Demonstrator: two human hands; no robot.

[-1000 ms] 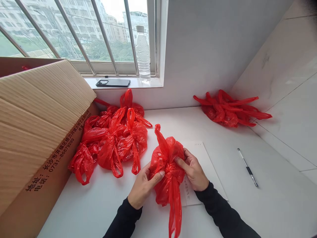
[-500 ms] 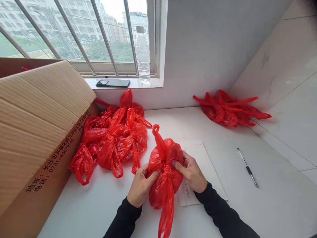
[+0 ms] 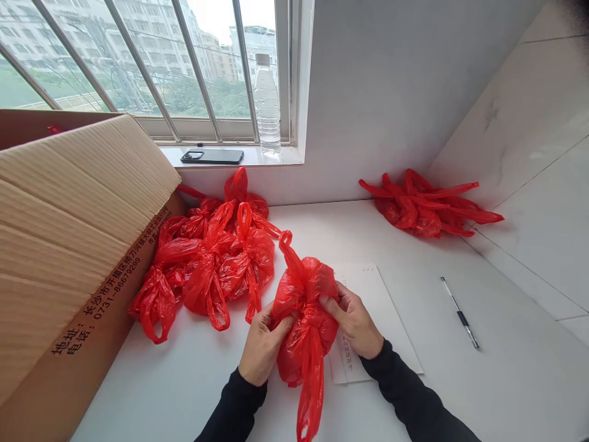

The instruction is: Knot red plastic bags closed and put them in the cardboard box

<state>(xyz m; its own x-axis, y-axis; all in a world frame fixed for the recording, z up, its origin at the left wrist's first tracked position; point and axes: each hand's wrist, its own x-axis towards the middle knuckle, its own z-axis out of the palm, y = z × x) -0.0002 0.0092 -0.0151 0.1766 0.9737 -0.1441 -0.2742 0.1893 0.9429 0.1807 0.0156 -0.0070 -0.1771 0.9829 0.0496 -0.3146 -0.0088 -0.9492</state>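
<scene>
A crumpled red plastic bag [image 3: 304, 307] is held just above the white table [image 3: 506, 380]. My left hand [image 3: 262, 350] pinches its left side and my right hand [image 3: 354, 320] pinches its right side, both at a knotted waist in the middle. One handle loop sticks up toward the window and another hangs down past my wrists. A sheet of paper [image 3: 377, 307] lies under my right hand.
Several knotted red bags [image 3: 207, 264] are heaped beside a large open cardboard box [image 3: 69, 245] on the left. More red bags [image 3: 426, 205] lie at the back right. A pen [image 3: 460, 313] rests on the right. On the windowsill are a phone [image 3: 212, 156] and a water bottle [image 3: 267, 104].
Both hands have squeezed the bag in tighter at its middle and shifted slightly left. The hanging handle has swung left and the top loop has sunk a little.
</scene>
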